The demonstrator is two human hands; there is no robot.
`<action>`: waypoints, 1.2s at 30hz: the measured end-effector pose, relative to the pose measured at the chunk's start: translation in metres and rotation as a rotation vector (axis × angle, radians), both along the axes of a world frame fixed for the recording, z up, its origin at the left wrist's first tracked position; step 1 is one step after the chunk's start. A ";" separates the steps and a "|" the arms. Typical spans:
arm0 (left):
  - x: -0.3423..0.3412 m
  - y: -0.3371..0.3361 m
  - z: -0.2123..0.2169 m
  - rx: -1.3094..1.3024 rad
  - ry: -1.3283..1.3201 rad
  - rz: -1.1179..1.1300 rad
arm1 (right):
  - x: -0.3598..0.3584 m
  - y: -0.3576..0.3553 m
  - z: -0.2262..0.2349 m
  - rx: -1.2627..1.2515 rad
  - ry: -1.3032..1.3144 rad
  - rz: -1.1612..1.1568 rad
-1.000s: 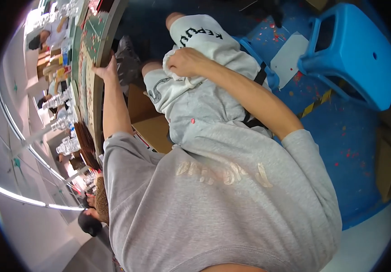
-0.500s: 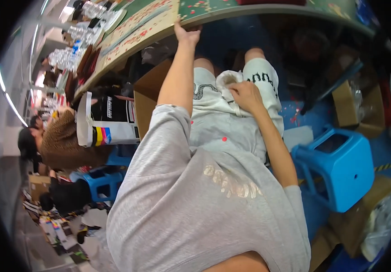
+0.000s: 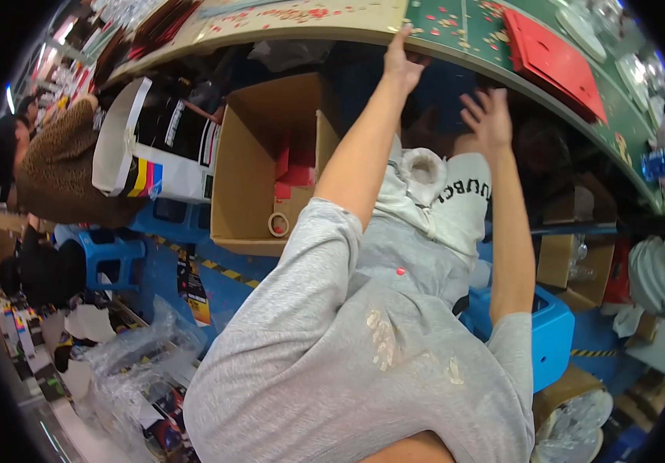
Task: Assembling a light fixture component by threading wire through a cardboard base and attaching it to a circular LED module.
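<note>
I look down my own grey shirt and light shorts point(image 3: 425, 231). My left hand point(image 3: 399, 58) reaches up and grips the edge of the long table point(image 3: 332, 31), fingers curled over it. My right hand point(image 3: 487, 116) is raised just below the table's edge, fingers spread, holding nothing. On the green mat above it lies a stack of flat red sheets point(image 3: 548, 54), with small red bits scattered near my left hand.
An open cardboard box point(image 3: 251, 170) holding red items and a tape roll point(image 3: 278, 224) stands under the table on my left. A blue stool point(image 3: 552, 336) is under me. Another person in a brown fuzzy top point(image 3: 54, 162) sits far left beside a white bag point(image 3: 155, 147). More boxes point(image 3: 564, 262) stand right.
My right hand has lifted off my lap and risen toward the table's edge, opening. My left hand stays on the edge. The view has swung so the table now runs along the top.
</note>
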State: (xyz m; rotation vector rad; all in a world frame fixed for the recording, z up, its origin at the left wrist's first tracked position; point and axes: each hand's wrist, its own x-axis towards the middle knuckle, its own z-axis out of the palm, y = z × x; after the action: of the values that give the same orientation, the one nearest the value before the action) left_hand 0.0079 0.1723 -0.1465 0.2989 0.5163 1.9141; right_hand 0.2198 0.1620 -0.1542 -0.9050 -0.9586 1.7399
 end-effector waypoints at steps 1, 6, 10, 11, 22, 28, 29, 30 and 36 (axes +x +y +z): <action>0.001 0.002 0.003 0.013 -0.006 -0.012 | -0.001 0.016 0.016 -0.067 0.154 -0.089; 0.004 0.004 0.006 -0.030 -0.027 -0.030 | -0.009 0.067 0.050 -0.336 0.475 -0.320; -0.015 0.001 -0.007 -0.105 -0.077 0.059 | -0.035 0.080 0.031 -0.394 0.716 -0.304; -0.011 0.004 -0.002 -0.074 -0.068 0.041 | -0.028 0.094 0.019 -0.356 0.766 -0.310; -0.008 -0.008 -0.007 -0.002 -0.052 0.028 | 0.013 0.137 -0.048 -0.394 1.062 -0.067; 0.004 -0.001 0.007 0.025 -0.025 -0.038 | 0.035 0.196 -0.042 -0.355 0.870 -0.180; 0.008 0.003 0.012 0.035 -0.035 -0.054 | 0.041 0.206 -0.038 -0.347 0.784 -0.288; 0.007 0.002 0.010 0.022 -0.050 -0.025 | 0.034 0.201 -0.042 -0.359 0.779 -0.294; -0.005 -0.005 0.004 0.004 -0.062 0.003 | 0.013 0.184 -0.035 -0.331 0.755 -0.197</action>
State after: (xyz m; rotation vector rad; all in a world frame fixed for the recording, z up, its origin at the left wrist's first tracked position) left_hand 0.0033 0.1672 -0.1423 0.2410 0.4722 1.9212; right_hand 0.2325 0.3456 -0.1893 -0.4399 -0.0877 1.8718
